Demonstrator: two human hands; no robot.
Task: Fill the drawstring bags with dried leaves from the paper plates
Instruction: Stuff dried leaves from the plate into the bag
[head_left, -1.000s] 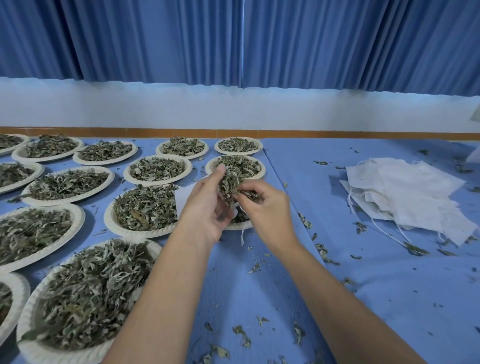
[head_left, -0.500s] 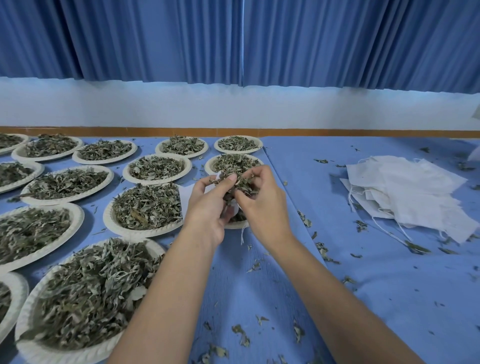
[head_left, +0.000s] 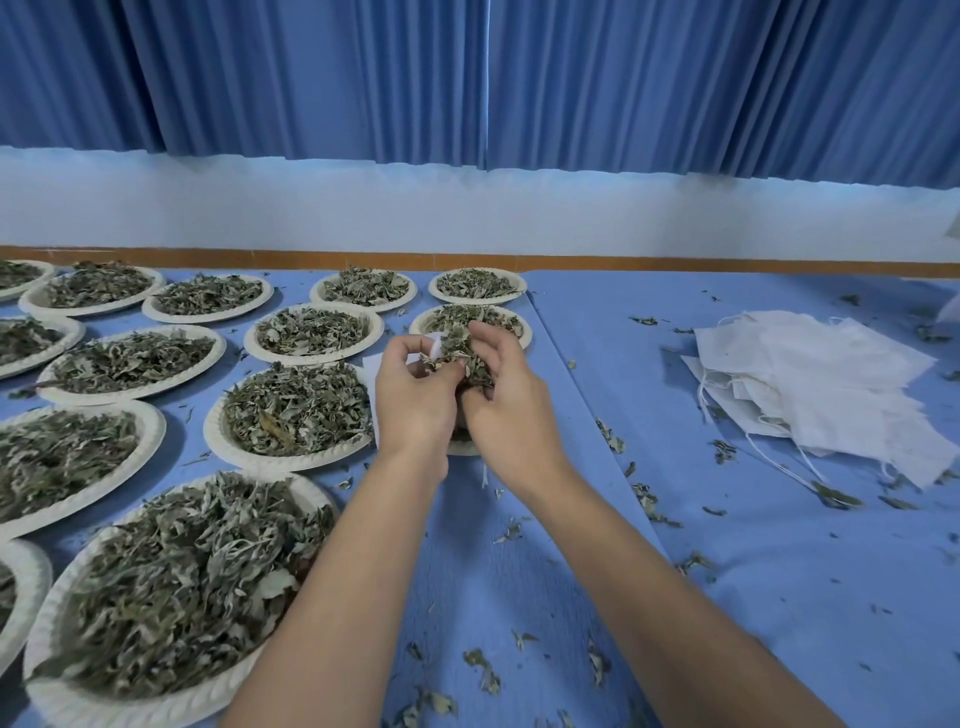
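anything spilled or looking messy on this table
Yes. Loose leaf bits lie scattered on the blue tablecloth, off the paper plates, mostly along the fold right of the right hand and near the front edge. The white bags sit in an untidy heap, strings trailing.

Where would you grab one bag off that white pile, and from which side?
Likely pinch the top bag at its left edge, coming from the left. It lies flat on the fanned pile, so only an edge gives purchase, and that edge is uncovered. Pulling the loose strings might drag other bags along.
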